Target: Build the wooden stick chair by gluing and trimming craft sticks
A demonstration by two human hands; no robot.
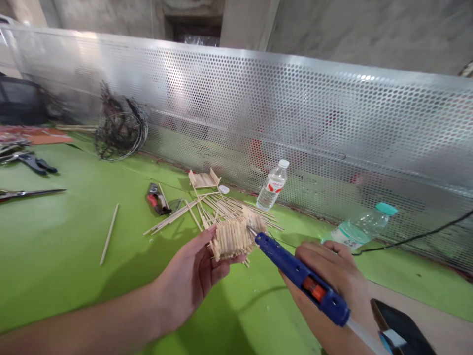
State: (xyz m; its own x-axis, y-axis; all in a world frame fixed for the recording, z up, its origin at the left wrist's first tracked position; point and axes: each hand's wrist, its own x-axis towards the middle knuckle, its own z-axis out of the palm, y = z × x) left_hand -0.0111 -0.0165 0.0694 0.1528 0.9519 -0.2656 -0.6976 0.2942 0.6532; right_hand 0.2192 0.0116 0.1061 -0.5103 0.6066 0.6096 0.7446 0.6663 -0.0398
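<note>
My left hand (195, 271) is wrapped round the lower left of a small model (231, 239) made of short wooden sticks laid side by side. In my right hand (328, 281) is a blue glue gun (295, 268), its metal nozzle pointing left at the upper right part of the model. A white glue stick (364, 337) protrudes from the gun's rear end. Behind the model lies a loose pile of thin wooden sticks (225, 204). The palm side of my left hand is partly hidden by the model.
A stick-built piece (204, 180), red-handled pliers (157, 199), a clear bottle (273, 186) and a teal-capped bottle (364, 228) stand or lie beyond. Scissors (33, 194) and pliers (37, 162) lie left. A wire bundle (121, 128) sits by the perforated metal panel (303, 108). A phone (402, 325) is lower right.
</note>
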